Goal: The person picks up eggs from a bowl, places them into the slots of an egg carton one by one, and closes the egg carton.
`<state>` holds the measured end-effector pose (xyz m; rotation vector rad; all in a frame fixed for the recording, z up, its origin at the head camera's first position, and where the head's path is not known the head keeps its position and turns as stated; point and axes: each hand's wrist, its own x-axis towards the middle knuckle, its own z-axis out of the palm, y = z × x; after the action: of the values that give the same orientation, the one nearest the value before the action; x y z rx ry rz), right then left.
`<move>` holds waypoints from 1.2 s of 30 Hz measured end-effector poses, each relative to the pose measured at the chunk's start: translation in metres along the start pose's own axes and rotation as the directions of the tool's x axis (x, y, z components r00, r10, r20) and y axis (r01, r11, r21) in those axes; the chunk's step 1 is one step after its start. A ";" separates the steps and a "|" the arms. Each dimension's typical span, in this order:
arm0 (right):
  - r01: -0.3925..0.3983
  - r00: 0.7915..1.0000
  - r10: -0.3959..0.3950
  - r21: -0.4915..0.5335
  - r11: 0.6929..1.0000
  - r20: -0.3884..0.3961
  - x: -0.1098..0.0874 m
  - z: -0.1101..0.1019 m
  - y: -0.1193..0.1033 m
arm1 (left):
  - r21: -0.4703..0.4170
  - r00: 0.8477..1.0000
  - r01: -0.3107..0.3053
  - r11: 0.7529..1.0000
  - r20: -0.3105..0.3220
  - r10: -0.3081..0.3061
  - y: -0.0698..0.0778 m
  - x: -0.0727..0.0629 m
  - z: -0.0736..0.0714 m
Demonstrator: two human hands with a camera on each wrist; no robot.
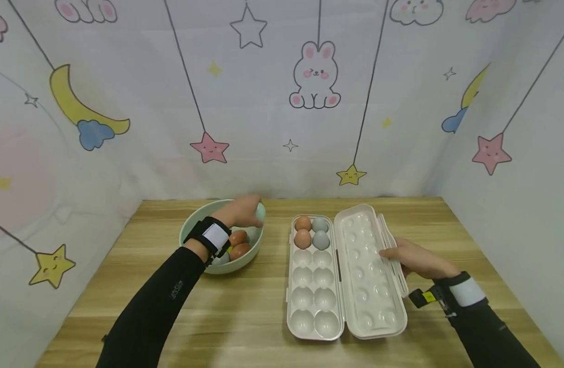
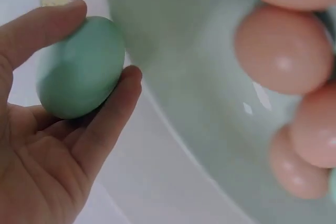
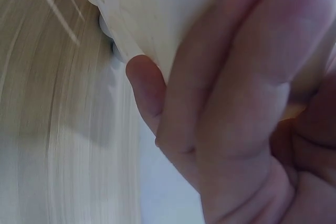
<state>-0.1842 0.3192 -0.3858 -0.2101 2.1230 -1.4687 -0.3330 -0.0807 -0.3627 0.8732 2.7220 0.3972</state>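
Note:
My left hand [image 1: 241,212] is over the right side of a pale green bowl [image 1: 235,265]. Between its thumb and fingers it holds a blue-green egg [image 2: 84,69], beside the bowl's rim in the left wrist view. Several brown eggs [image 2: 286,51] lie in the bowl. A white plastic egg carton [image 1: 313,267] stands unfolded on the table, with two brown eggs [image 1: 302,238] and two grey-blue eggs [image 1: 320,240] in its far cups. My right hand [image 1: 417,258] grips the right edge of the carton's lid [image 1: 371,278], thumb on top and fingers underneath.
The wooden table [image 1: 258,312] ends at a patterned curtain [image 1: 272,112] behind the bowl and carton, with more curtain on both sides. A narrow flap [image 1: 394,250] runs along the lid's right edge. The nearer carton cups [image 1: 326,324] hold no eggs.

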 end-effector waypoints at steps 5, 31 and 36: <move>-0.007 1.000 0.007 0.012 1.000 0.002 -0.001 0.000 -0.001 | 0.031 0.996 -0.092 0.995 0.020 0.091 0.026 0.000 0.005; 0.008 1.000 -0.008 -0.005 1.000 0.011 -0.003 0.000 0.002 | -0.036 0.915 -0.350 0.936 0.199 0.350 0.089 0.006 0.056; 0.015 1.000 -0.015 0.006 1.000 0.014 -0.002 -0.002 0.003 | -0.015 0.904 -0.367 0.930 0.231 0.361 0.091 0.009 0.063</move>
<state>-0.1829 0.3223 -0.3870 -0.2336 2.1102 -1.4781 -0.2723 0.0075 -0.3924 1.3536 2.3551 0.3035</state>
